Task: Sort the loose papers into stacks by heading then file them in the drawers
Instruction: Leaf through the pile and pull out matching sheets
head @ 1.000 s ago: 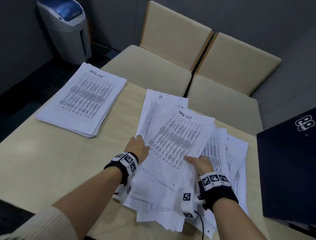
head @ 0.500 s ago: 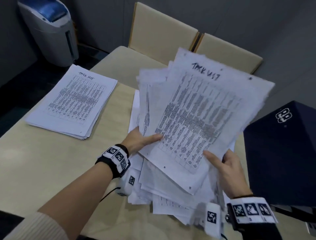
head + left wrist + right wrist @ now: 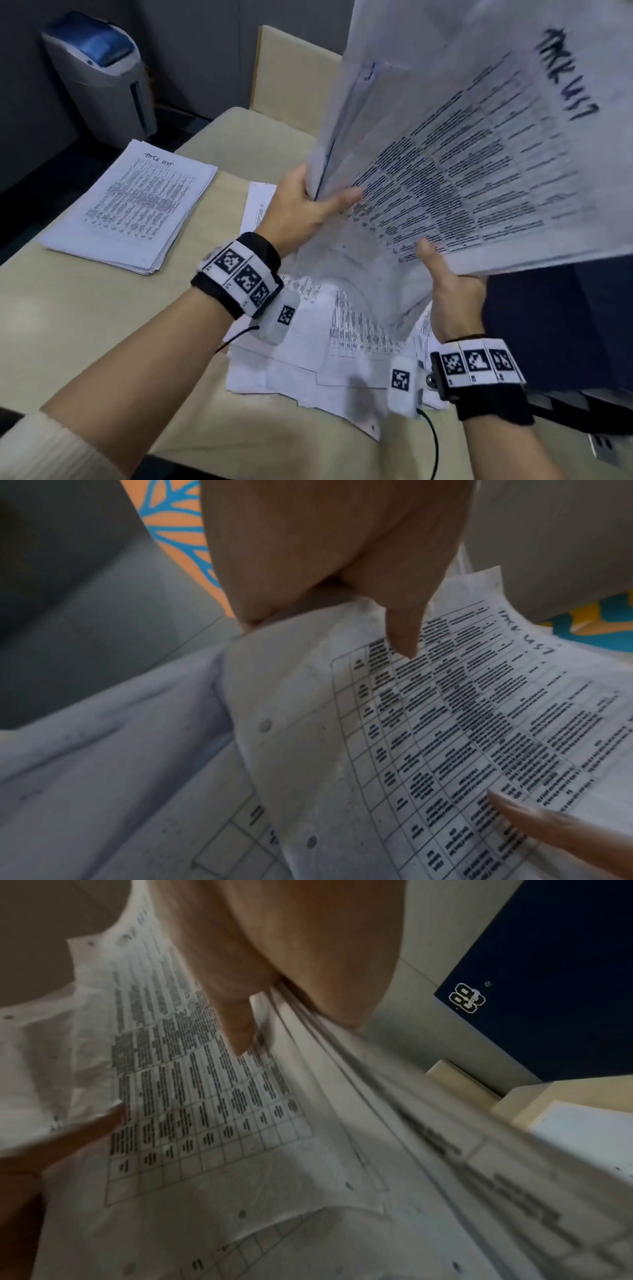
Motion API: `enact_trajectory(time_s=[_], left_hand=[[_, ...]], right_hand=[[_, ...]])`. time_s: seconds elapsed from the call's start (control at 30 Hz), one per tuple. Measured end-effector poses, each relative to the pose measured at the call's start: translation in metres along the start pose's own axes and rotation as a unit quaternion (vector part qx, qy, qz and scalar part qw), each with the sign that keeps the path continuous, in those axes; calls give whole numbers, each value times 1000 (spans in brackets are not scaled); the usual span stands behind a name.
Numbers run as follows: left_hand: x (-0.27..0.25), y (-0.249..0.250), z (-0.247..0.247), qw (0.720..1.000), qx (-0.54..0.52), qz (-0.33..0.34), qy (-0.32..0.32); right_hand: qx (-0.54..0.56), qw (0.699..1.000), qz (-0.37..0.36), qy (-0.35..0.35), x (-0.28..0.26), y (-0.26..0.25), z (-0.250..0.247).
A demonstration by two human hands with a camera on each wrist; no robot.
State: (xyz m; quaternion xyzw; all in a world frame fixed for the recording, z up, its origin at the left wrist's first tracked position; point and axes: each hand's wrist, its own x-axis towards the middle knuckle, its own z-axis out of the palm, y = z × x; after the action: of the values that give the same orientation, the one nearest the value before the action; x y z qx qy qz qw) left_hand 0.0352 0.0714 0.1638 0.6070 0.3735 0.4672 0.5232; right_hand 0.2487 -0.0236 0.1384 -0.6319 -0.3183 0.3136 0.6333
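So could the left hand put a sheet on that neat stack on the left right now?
Probably yes: the neat stack lies uncovered on the left hand's side, though that hand grips the lifted papers.

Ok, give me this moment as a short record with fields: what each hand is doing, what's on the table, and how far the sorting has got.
left hand: grips the left edge of the lifted bundle
right hand: holds the bundle's lower edge, thumb on top
top sheet heading: handwritten, reads like TASK LIST
sorted stack: same heading, far left on the table
loose papers: scattered beneath the hands
filing: not yet begun
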Motion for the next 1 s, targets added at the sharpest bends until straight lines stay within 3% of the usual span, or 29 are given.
enact_trajectory(time_s=[0.2,0.4,0.5,0.63,0.87,0.93,1.0], left_hand=[[-8,-6,2,1000,4,24,15],[-7,-17,-9,993,-74,21,85],[-4,-39,-30,997,-41,-8,66],[-7,-68,-46,995,-16,-12,96],[7,-22,-25,986,-33,74,146],[15,-18,-28,986,-71,56,138],[21,-24,-34,993,-82,-10,89]], right_hand=[[-48,996,38,-72,2,24,-9],[-51,993,88,-57,16,45,-17],[-66,990,114,-48,21,50,-21],[-95,988,123,-29,26,53,-25],[-111,985,121,-47,38,45,-19],[-94,986,111,-80,40,45,-15],[-59,988,99,-100,36,43,-7]])
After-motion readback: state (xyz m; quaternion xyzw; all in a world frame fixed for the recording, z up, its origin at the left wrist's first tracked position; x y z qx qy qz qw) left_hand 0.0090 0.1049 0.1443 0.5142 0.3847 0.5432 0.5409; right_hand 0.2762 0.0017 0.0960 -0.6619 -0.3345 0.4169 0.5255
